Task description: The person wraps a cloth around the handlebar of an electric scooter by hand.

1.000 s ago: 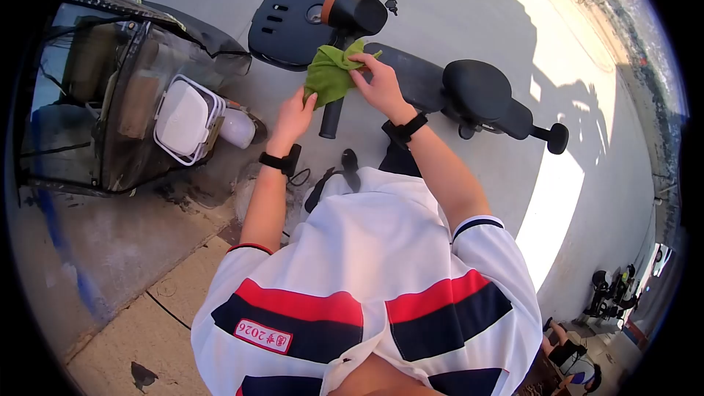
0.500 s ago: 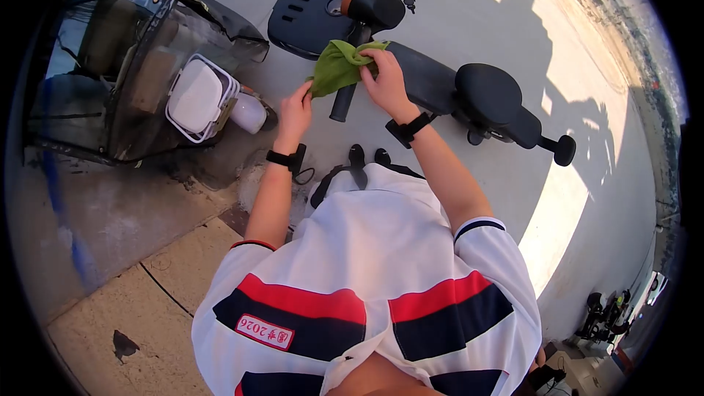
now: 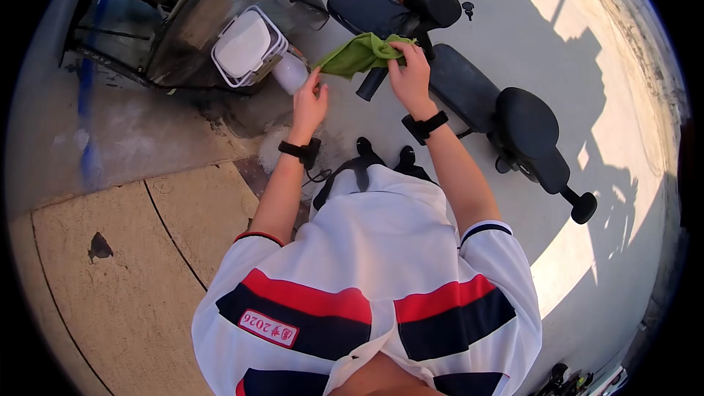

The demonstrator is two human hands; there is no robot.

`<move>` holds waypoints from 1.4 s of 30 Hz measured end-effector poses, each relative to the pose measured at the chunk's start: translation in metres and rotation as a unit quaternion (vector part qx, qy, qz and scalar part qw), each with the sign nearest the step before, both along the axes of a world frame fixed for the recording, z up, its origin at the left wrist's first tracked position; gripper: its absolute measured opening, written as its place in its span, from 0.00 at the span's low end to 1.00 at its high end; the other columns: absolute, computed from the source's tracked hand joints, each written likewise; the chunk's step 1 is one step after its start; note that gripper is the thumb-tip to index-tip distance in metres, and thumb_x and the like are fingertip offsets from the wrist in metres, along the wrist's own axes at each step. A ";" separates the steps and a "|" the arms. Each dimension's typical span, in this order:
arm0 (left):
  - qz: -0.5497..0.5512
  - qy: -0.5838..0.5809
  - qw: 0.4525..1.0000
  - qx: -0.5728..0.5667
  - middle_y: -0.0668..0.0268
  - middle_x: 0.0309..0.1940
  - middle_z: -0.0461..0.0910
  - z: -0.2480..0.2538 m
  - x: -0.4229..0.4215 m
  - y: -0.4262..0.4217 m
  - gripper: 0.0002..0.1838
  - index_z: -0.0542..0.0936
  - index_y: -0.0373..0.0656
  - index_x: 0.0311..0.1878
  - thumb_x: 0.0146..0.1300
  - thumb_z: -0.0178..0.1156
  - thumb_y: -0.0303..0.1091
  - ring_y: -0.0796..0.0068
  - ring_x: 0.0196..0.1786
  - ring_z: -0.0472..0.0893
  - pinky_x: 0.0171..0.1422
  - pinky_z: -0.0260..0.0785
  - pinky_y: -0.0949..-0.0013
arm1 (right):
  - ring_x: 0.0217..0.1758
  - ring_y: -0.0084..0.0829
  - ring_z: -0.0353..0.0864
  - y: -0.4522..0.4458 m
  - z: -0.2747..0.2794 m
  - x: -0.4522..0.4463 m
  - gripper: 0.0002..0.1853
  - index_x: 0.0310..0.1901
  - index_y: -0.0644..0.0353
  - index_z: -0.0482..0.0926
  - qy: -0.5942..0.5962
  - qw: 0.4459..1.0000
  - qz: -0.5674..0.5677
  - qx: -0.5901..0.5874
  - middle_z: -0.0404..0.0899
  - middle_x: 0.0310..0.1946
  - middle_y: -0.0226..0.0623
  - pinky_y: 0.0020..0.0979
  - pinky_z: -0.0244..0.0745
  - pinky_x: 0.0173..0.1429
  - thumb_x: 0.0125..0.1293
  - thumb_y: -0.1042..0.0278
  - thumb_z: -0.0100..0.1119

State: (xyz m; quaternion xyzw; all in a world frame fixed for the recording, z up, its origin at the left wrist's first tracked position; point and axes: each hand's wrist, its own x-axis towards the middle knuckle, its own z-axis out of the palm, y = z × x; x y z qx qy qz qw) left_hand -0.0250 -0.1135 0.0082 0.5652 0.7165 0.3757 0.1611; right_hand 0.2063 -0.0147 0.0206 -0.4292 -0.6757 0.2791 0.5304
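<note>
A green cloth [image 3: 358, 56] is stretched between my two hands at the upper middle of the view. My left hand [image 3: 310, 106] pinches its left corner with closed fingers. Bunched cloth is gripped in my right hand [image 3: 411, 77], at the cloth's right end. Just beyond the cloth is a dark scooter, with its round front unit [image 3: 433, 1], a black handlebar grip [image 3: 372, 84] below the cloth and a black seat [image 3: 526, 122] to the right. Each wrist wears a black strap.
At the upper left stands a vehicle with a clear cover [image 3: 183, 22], beside a white basket-like seat [image 3: 246, 45]. Tan slabs [image 3: 132, 249] lie at lower left, with a dark patch. Another parked two-wheeler [image 3: 568, 381] shows at the bottom right edge.
The view has turned, so the scooter and covered vehicle sit further right and the slabs show more. My hands have moved apart slightly, and the cloth is stretched more level between them.
</note>
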 end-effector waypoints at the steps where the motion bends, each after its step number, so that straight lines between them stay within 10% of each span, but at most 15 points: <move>1: 0.008 -0.005 1.000 0.019 0.45 0.56 0.83 -0.002 -0.004 0.001 0.28 0.71 0.39 0.72 0.68 0.62 0.28 0.50 0.54 0.85 0.54 0.79 0.59 | 0.49 0.45 0.86 -0.001 -0.001 0.001 0.12 0.50 0.62 0.82 0.014 1.000 0.002 0.025 0.85 0.45 0.46 0.36 0.80 0.52 0.64 0.76 0.64; 10: 0.044 -0.024 0.999 0.006 0.41 0.72 0.68 0.009 -0.018 0.015 0.40 0.55 0.33 0.79 0.68 0.63 0.29 0.47 0.72 0.73 0.67 0.74 0.57 | 0.36 0.33 0.87 -0.023 -0.003 0.004 0.12 0.51 0.63 0.81 0.037 0.999 0.022 0.001 0.86 0.39 0.43 0.29 0.80 0.44 0.67 0.75 0.63; 21: -0.191 0.052 0.980 -0.001 0.41 0.74 0.65 -0.008 -0.002 0.095 0.38 0.57 0.35 0.79 0.71 0.61 0.37 0.41 0.76 0.65 0.78 0.59 0.53 | 0.29 0.28 0.83 -0.035 -0.015 0.015 0.08 0.49 0.64 0.79 0.037 0.995 -0.037 -0.083 0.83 0.30 0.42 0.29 0.77 0.38 0.71 0.76 0.58; 33: -0.342 0.008 0.938 -0.051 0.40 0.45 0.84 -0.028 0.004 0.129 0.25 0.74 0.38 0.68 0.69 0.61 0.33 0.36 0.49 0.82 0.53 0.75 0.47 | 0.50 0.45 0.87 -0.048 0.007 -0.018 0.18 0.57 0.59 0.79 -0.082 0.984 -0.152 -0.033 0.85 0.48 0.45 0.36 0.82 0.51 0.65 0.77 0.61; 42: -0.418 -0.096 0.899 -0.085 0.44 0.46 0.85 -0.024 -0.017 0.115 0.23 0.76 0.38 0.66 0.68 0.61 0.29 0.41 0.50 0.84 0.52 0.76 0.54 | 0.47 0.50 0.83 -0.054 0.019 -0.048 0.18 0.54 0.58 0.79 -0.107 0.973 -0.189 -0.080 0.79 0.46 0.44 0.42 0.79 0.51 0.60 0.75 0.64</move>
